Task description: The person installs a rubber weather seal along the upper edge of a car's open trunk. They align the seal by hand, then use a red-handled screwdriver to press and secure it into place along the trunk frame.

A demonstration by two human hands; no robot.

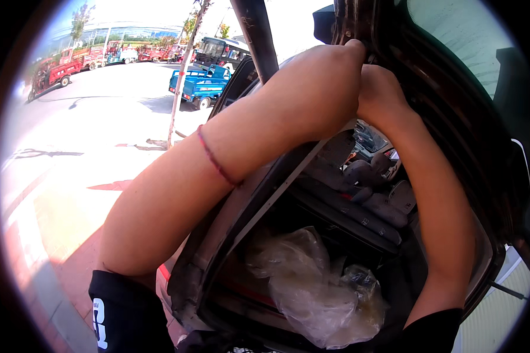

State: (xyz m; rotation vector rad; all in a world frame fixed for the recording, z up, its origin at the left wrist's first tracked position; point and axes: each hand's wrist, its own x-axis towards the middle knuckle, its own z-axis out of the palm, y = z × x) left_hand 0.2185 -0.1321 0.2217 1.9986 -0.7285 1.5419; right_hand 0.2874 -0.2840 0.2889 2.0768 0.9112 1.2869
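Observation:
Both my arms reach up to the top edge of a vehicle's open rear, by the dark frame (383, 29) of the raised tailgate. My left hand (340, 66) is closed, its back toward me, with a thin red cord (209, 154) round that forearm. Right beside it my right hand (381, 88) is curled closed too. Their fingertips are hidden, so what they grip there cannot be made out. Below them, in the cargo space, lies a crumpled clear plastic bag (306, 279) in front of the dark seat backs (341, 215).
The tailgate's glass (459, 35) slants up on the right. A support strut (256, 38) rises at the left of the opening. Outside stand a thin tree trunk (181, 76), a blue cargo tricycle (203, 85), a dark bus (221, 53) and several red tricycles (56, 70).

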